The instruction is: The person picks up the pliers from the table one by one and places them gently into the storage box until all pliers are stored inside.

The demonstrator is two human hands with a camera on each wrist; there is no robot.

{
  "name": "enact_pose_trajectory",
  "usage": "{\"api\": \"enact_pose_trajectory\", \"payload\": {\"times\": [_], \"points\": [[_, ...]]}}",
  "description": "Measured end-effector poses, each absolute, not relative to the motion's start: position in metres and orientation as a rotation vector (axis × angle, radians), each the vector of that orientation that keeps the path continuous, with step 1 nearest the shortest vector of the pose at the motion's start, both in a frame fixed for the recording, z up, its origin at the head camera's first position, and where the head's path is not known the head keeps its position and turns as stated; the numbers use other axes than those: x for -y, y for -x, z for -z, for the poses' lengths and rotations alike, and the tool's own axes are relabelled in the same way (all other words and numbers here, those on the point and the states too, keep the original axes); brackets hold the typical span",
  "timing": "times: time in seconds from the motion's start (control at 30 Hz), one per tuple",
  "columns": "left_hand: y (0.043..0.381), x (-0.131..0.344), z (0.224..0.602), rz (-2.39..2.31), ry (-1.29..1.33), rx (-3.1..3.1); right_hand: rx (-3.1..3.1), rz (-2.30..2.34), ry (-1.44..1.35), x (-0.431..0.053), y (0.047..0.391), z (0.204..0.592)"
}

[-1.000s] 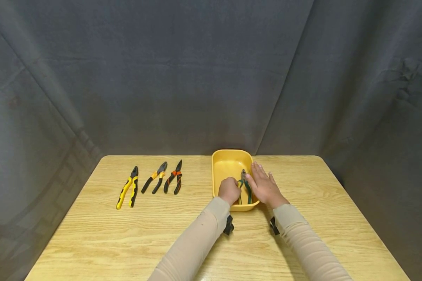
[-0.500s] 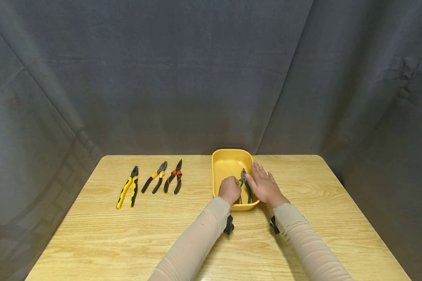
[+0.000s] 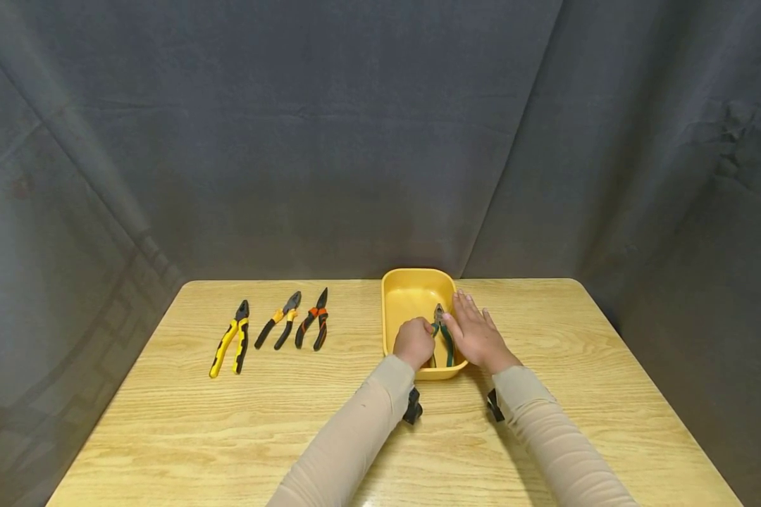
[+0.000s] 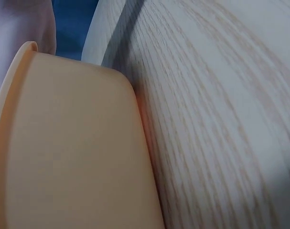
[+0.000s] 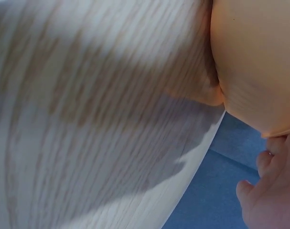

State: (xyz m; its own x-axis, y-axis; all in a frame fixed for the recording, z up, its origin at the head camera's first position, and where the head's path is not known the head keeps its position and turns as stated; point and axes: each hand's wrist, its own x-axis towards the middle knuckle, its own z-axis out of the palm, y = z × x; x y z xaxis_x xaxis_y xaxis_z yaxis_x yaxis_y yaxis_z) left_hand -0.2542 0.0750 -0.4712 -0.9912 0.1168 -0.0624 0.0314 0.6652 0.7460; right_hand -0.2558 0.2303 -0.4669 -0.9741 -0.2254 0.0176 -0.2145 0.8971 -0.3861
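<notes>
I see the left hand (image 3: 413, 343) gripping the green pliers (image 3: 440, 318) inside the tub (image 3: 409, 304), the right hand (image 3: 478, 336) flat against the tub's right side, fingers straight, presumably steadying it.

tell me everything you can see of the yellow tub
The yellow tub is open-topped and rectangular with rounded corners, a thin rim and smooth walls, apparently plastic. It stands upright near the wooden table's far edge, its long sides running away from the person. Green-handled pliers lie inside. The right hand rests against its right rim; whether the left hand touches it is unclear.
</notes>
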Motion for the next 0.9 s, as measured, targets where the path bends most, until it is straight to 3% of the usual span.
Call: {"api": "enact_pose_trajectory", "payload": {"times": [0.9], "points": [[0.24,-0.074,0.466,-1.538,-0.185,-2.885,-3.024,0.6,0.336,-0.23,0.254,0.464]]}}
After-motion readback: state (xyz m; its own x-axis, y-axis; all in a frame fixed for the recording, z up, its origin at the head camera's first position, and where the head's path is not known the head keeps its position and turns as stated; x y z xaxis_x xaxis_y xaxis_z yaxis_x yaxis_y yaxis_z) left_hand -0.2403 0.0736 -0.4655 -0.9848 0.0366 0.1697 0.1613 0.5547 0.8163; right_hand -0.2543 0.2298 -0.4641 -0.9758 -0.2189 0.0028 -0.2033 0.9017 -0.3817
